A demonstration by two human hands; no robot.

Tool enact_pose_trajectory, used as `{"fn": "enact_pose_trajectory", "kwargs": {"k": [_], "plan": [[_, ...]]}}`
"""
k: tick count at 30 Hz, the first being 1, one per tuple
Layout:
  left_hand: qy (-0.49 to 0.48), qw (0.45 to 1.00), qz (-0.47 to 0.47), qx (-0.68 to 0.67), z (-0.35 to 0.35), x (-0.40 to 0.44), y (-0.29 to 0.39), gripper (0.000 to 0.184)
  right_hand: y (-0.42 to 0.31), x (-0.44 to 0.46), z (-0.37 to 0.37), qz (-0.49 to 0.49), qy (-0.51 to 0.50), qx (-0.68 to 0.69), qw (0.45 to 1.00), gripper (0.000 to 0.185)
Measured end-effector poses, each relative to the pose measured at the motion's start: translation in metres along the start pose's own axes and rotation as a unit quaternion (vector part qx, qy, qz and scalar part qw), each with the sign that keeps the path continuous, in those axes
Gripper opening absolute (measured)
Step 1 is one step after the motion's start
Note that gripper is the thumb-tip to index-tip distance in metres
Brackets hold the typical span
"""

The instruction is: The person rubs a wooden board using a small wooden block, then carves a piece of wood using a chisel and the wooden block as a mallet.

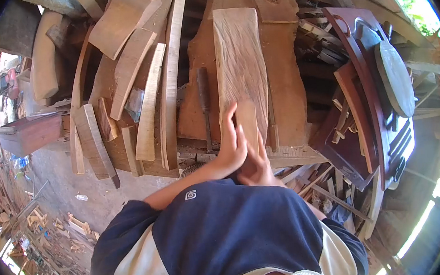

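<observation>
A small flat wooden block [246, 118] stands on edge or lies lengthwise, I cannot tell which, at the near end of a long carved wooden board [238, 56]. My left hand [234, 145] presses its straight fingers along the block's left side. From the right, my right hand [257, 163] closes on the same block, its palm partly hidden behind my left hand. The block is held between the two. Left of the board, a dark chisel-like tool [205, 104] lies on the brown workbench slab [286, 83], touching neither hand.
Several curved wooden pieces [173, 78] lie at the left of the bench. A dark red wooden frame [371, 86] with a round disc [395, 79] stands at the right. Wood scraps [336, 190] are piled below the bench's right side. A reddish wooden box [32, 135] is at far left.
</observation>
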State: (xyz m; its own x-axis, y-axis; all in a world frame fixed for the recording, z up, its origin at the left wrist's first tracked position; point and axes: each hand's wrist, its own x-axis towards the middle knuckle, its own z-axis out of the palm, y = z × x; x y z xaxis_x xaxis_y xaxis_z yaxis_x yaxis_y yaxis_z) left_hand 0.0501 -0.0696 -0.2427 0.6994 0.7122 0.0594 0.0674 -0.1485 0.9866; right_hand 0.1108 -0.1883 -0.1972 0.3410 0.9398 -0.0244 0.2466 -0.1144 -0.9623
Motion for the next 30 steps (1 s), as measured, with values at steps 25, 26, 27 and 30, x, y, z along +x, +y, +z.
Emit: {"fn": "enact_pose_trajectory", "kwargs": {"k": [25, 26, 27, 30], "plan": [[-0.045, 0.999, 0.008, -0.02, -0.003, -0.016, -0.011, 0.057, -0.001, -0.03, -0.023, 0.026, 0.014, -0.061, 0.998, 0.087], [-0.043, 0.999, 0.012, -0.016, -0.006, -0.018, -0.004, 0.057, 0.001, -0.037, -0.024, 0.017, 0.016, -0.021, 1.0, 0.087], [-0.057, 0.998, 0.007, -0.01, -0.011, -0.018, 0.003, 0.055, 0.003, -0.042, -0.028, 0.009, 0.02, 0.019, 1.0, 0.087], [-0.119, 0.991, 0.009, 0.054, -0.025, -0.02, 0.002, 0.051, 0.002, -0.057, -0.049, 0.035, 0.063, 0.096, 0.993, 0.088]]}}
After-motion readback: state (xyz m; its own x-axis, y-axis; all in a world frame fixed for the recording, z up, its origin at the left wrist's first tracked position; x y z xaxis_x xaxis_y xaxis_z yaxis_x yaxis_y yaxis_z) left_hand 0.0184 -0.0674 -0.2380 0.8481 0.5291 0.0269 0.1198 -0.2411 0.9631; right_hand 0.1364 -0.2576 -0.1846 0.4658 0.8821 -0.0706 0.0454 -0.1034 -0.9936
